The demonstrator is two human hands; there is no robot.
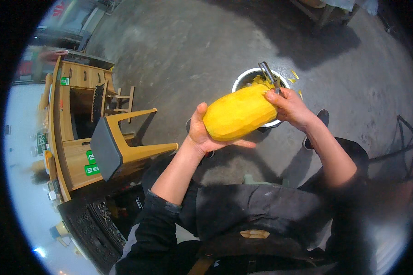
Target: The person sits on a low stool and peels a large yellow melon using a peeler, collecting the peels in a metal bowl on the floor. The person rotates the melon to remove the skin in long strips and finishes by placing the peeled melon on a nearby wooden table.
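Observation:
My left hand (200,133) cradles a large peeled yellow fruit (239,112) from below, holding it above my lap. At the fruit's far end my right hand (290,106) grips a metal peeler (268,73), its blade sticking up past my fingers. Directly beneath the fruit's far end stands a round metal bowl (243,77) on the floor with yellow peelings in it. Both forearms come up from the lower edge, with dark sleeves pushed back.
A yellow wooden stool (124,144) with a grey seat lies tipped to my left. Behind it stands a wooden counter (71,114) with drawers. Yellow peel scraps (294,75) lie on the grey concrete floor (183,50). My shoe (322,117) rests near the bowl.

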